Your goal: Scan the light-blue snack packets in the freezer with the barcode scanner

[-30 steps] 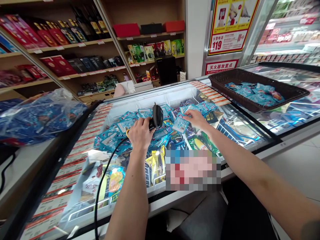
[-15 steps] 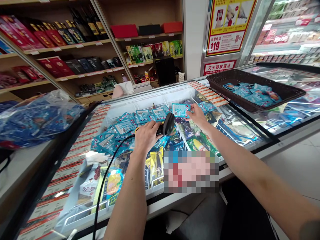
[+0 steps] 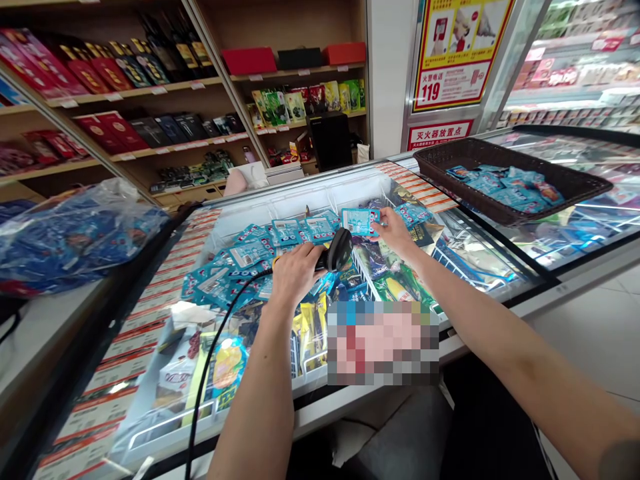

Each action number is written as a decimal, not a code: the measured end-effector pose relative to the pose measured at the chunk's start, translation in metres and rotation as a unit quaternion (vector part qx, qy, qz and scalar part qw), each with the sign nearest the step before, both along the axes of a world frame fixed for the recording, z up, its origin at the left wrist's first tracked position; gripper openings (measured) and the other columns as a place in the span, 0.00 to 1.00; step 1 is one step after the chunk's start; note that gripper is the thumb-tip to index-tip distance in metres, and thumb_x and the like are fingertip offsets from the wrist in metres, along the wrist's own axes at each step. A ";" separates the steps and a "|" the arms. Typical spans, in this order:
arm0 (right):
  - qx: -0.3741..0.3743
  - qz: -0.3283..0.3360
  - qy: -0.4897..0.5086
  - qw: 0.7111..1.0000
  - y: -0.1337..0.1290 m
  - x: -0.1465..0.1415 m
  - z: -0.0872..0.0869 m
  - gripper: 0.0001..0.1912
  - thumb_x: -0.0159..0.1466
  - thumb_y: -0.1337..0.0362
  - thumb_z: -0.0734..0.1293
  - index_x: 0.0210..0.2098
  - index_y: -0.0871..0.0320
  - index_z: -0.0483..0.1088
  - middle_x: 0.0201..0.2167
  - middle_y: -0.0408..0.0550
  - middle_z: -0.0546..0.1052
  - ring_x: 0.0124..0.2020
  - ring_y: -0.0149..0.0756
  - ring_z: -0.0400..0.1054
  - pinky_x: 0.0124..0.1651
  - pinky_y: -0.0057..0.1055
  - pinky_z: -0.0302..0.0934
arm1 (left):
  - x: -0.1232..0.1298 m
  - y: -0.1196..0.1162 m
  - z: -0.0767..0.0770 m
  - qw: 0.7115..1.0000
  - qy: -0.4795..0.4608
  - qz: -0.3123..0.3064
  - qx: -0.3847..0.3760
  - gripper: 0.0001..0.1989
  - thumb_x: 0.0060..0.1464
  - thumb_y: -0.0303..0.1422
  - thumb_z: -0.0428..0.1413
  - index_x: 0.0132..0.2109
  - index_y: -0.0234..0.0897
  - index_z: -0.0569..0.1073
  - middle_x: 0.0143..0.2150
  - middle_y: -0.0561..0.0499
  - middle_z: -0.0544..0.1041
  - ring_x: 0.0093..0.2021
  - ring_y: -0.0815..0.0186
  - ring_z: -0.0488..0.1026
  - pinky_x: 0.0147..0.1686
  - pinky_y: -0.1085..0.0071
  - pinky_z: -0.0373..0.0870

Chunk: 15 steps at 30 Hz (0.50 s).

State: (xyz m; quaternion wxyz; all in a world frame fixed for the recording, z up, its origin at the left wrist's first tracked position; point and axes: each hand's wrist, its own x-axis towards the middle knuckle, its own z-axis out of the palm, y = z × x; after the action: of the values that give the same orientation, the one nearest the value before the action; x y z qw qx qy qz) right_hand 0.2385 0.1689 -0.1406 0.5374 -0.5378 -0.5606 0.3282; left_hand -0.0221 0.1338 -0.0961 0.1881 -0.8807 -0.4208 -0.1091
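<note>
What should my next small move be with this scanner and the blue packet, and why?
Probably turn the handheld barcode scanner in your left hand a little toward the blue packet pinched in your right hand. The two are close together, but the scanner's head doesn't seem squarely aimed at the packet's face, so a small turn should line them up.

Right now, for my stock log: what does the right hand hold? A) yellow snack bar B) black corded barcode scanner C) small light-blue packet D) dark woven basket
C: the right hand pinches a small light-blue packet, while the left hand holds the black corded barcode scanner.
</note>
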 end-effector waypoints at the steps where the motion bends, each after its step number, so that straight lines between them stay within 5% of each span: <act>1: 0.001 0.002 0.001 1.000 0.000 0.000 0.000 0.15 0.58 0.60 0.62 0.44 0.54 0.58 0.43 0.47 0.70 0.34 0.34 0.70 0.36 0.39 0.70 | 0.000 0.000 0.000 1.000 -0.002 -0.003 0.002 0.20 0.51 0.40 0.54 0.51 0.41 0.66 0.42 0.46 0.72 0.44 0.58 0.70 0.39 0.65 0.63; 15: 0.013 0.003 0.014 1.000 -0.005 -0.002 0.004 0.13 0.58 0.60 0.62 0.42 0.54 0.58 0.43 0.48 0.68 0.32 0.34 0.70 0.35 0.40 0.71 | 0.001 0.001 0.000 1.000 0.002 0.004 -0.003 0.19 0.52 0.40 0.54 0.51 0.41 0.66 0.42 0.46 0.72 0.44 0.57 0.70 0.39 0.65 0.63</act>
State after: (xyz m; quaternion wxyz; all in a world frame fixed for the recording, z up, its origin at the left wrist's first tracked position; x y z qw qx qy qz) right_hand 0.2363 0.1644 -0.1370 0.5513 -0.5242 -0.5591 0.3299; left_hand -0.0212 0.1346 -0.0965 0.1870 -0.8799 -0.4239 -0.1058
